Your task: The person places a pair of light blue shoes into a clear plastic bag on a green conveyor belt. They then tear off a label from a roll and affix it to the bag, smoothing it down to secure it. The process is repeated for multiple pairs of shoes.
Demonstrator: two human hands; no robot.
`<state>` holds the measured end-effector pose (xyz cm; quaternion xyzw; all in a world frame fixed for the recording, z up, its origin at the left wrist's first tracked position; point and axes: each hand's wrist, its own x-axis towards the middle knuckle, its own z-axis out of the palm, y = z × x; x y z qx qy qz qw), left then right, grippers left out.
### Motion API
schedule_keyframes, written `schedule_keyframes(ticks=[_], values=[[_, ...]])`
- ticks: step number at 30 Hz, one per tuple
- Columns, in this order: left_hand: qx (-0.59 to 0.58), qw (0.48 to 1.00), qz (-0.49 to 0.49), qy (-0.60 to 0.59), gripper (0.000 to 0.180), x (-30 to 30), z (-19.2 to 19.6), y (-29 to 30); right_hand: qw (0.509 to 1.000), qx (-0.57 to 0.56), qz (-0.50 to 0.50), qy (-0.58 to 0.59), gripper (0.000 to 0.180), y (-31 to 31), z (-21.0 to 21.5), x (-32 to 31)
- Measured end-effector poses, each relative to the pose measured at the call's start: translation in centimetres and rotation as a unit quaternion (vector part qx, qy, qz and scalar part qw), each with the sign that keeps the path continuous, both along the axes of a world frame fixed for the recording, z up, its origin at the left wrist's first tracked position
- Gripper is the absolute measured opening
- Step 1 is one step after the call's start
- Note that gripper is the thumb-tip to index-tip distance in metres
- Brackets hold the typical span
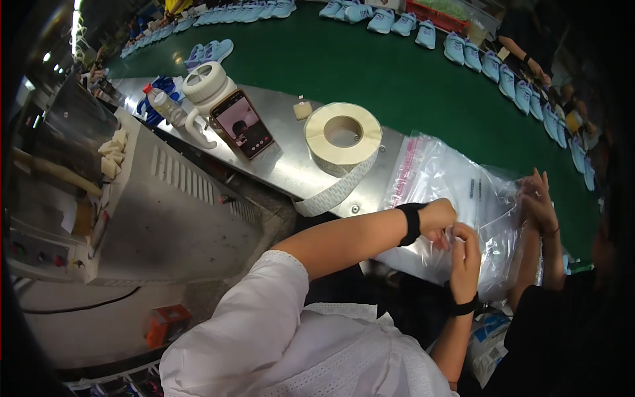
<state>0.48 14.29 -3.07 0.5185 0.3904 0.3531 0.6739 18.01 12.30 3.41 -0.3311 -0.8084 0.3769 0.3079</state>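
At centre right of the frame, the left hand (438,216) and right hand (465,251) are both pinching, it seems, the near edge of a clear plastic bag (456,182) (stretching up-frame from them), left hand slightly nearer the tape roll (342,135).

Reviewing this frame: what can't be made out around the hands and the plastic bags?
- Head view: whatever the left hand and right hand pinch on the clear plastic bags; fingers cover it.
- The bags' contents: glare and creases hide them.
- The phone screen: too small.
- The co-worker's hands: body beyond them lost in the dark right edge.
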Motion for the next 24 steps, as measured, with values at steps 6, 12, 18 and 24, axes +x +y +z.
schedule_keyframes(ticks=[6,12,18,24], values=[[-0.276,0.921,0.14,-0.238,0.078,-1.2,5.6,-4.8,0.942,0.258,0.021,-0.212,0.073,-3.0,0.3,0.2],[-0.205,0.877,0.323,-0.29,0.062,-2.9,7.1,-12.4,0.951,0.283,0.015,-0.122,0.059,-4.5,-2.4,-2.6],[-0.05,0.956,0.288,-0.033,0.023,-2.4,6.5,-14.7,0.997,-0.047,-0.033,-0.05,0.016,-1.7,-2.9,-1.6],[-0.132,0.96,0.243,-0.029,0.061,-2.3,3.2,-11.7,0.832,-0.388,-0.174,0.357,0.017,2.6,-1.3,1.9]])
